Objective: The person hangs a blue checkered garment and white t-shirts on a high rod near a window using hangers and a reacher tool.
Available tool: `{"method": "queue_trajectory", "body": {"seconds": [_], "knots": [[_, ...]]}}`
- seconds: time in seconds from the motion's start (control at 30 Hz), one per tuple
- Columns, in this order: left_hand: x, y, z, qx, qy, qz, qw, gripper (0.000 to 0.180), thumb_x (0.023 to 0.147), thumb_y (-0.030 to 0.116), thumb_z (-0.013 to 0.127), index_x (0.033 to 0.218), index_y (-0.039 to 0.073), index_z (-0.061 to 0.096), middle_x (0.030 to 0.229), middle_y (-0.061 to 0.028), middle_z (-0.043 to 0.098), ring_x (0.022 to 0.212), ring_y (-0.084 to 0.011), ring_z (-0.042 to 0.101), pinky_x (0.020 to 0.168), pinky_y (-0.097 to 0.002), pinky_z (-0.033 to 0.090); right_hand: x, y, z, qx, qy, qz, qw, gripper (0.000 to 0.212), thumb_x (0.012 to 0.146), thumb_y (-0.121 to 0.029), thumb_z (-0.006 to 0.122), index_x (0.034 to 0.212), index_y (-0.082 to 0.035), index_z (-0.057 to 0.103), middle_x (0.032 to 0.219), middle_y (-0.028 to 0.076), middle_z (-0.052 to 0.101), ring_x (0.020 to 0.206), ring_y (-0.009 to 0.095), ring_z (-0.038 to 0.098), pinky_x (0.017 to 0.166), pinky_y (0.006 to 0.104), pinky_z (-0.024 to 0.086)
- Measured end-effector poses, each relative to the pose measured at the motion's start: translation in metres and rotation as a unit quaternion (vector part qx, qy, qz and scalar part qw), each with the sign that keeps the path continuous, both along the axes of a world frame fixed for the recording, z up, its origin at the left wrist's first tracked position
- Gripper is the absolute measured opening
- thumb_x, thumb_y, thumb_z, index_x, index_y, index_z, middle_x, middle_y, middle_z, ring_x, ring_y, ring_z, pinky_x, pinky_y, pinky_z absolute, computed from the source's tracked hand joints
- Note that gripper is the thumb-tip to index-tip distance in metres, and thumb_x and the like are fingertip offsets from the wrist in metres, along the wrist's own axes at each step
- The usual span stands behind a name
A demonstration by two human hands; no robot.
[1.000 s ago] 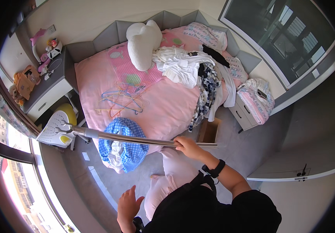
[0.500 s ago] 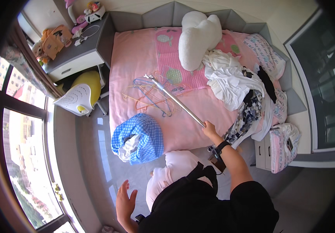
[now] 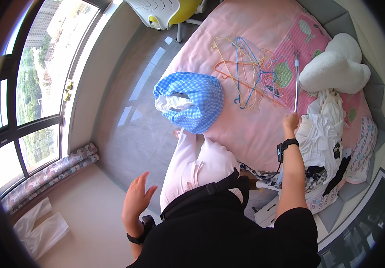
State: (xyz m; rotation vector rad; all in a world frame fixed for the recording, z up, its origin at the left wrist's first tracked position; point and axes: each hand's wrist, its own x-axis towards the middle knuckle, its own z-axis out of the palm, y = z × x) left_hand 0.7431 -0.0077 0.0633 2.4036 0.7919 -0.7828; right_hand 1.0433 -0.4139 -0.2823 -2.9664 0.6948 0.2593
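Note:
My right hand (image 3: 291, 121) is wrapped round the lower end of a silver pole (image 3: 297, 85) with a small forked tip. The pole points away from me over the pink bed (image 3: 250, 138). Left of it, a tangle of thin clothes hangers (image 3: 246, 71) in yellow, blue and orange lies on the bedspread. White clothes (image 3: 320, 134) lie heaped just right of my right hand. My left hand (image 3: 136, 196) hangs at my left side, fingers apart and holding nothing. Ahead of my legs, a blue checked fabric bundle (image 3: 201, 100) with white cloth inside rests at the bed's edge.
A white plush cushion (image 3: 331, 71) lies at the bed's far right. The white and yellow chair (image 3: 165, 13) stands beyond the bed's left corner. Windows (image 3: 45, 67) line the left wall, with white trousers (image 3: 43, 230) on a pale surface below. Grey floor tiles (image 3: 134, 102) separate bed and wall.
The view has turned to the left, so bed and window sit differently. My right hand still grips the pole, which now points more straight ahead. My left hand stays free.

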Motion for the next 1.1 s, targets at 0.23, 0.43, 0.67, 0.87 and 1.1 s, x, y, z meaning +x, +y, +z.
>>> {"method": "queue_trajectory", "body": {"seconds": [0.23, 0.43, 0.67, 0.87, 1.1], "knots": [[0.017, -0.017, 0.006, 0.001, -0.005, 0.049, 0.999, 0.044, 0.078, 0.020, 0.059, 0.115, 0.002, 0.043, 0.107, -0.0179, 0.053, 0.100, -0.0323, 0.050, 0.083, -0.0363, 0.040, -0.013, 0.245, 0.001, 0.350, 0.012, 0.339, 0.873, 0.029, 0.071, -0.026, 0.064, 0.086, -0.003, 0.054, 0.093, 0.015, 0.053, 0.090, 0.033, 0.051, 0.078, 0.0410, 0.042], [-0.007, -0.030, 0.012, 0.013, 0.002, 0.111, 0.994, 0.043, 0.079, 0.020, 0.058, 0.116, 0.003, 0.043, 0.108, -0.0168, 0.053, 0.101, -0.0309, 0.050, 0.083, -0.0354, 0.041, -0.019, 0.332, 0.024, 0.214, -0.014, 0.422, 0.881, 0.026, 0.069, -0.024, 0.065, 0.086, -0.006, 0.058, 0.093, 0.012, 0.055, 0.091, 0.031, 0.052, 0.075, 0.0393, 0.043], [-0.038, -0.023, -0.009, -0.032, -0.042, 0.184, 0.982, 0.041, 0.079, 0.017, 0.058, 0.115, 0.003, 0.044, 0.107, -0.0153, 0.054, 0.100, -0.0272, 0.052, 0.083, -0.0349, 0.041, 0.015, 0.271, 0.016, 0.440, -0.045, 0.194, 0.875, 0.011, 0.065, -0.009, 0.065, 0.075, -0.006, 0.062, 0.074, 0.008, 0.062, 0.069, 0.023, 0.057, 0.064, 0.0323, 0.043], [-0.030, 0.002, -0.028, -0.051, -0.061, 0.142, 0.987, 0.041, 0.079, 0.023, 0.057, 0.112, 0.001, 0.046, 0.102, -0.0177, 0.056, 0.098, -0.0303, 0.051, 0.081, -0.0359, 0.041, 0.010, 0.201, 0.087, 0.669, -0.153, -0.032, 0.726, 0.005, 0.075, 0.003, 0.054, 0.078, 0.000, 0.057, 0.075, 0.001, 0.056, 0.067, 0.009, 0.050, 0.063, 0.0217, 0.040], [0.005, 0.024, -0.068, -0.088, -0.133, 0.029, 0.987, 0.037, 0.080, 0.023, 0.056, 0.107, 0.000, 0.047, 0.094, -0.0189, 0.056, 0.090, -0.0338, 0.052, 0.076, -0.0386, 0.042, 0.036, 0.148, 0.257, 0.716, -0.267, 0.043, 0.644, 0.007, 0.082, -0.001, 0.048, 0.087, 0.000, 0.053, 0.082, 0.006, 0.057, 0.077, 0.014, 0.053, 0.075, 0.0256, 0.041]]}}
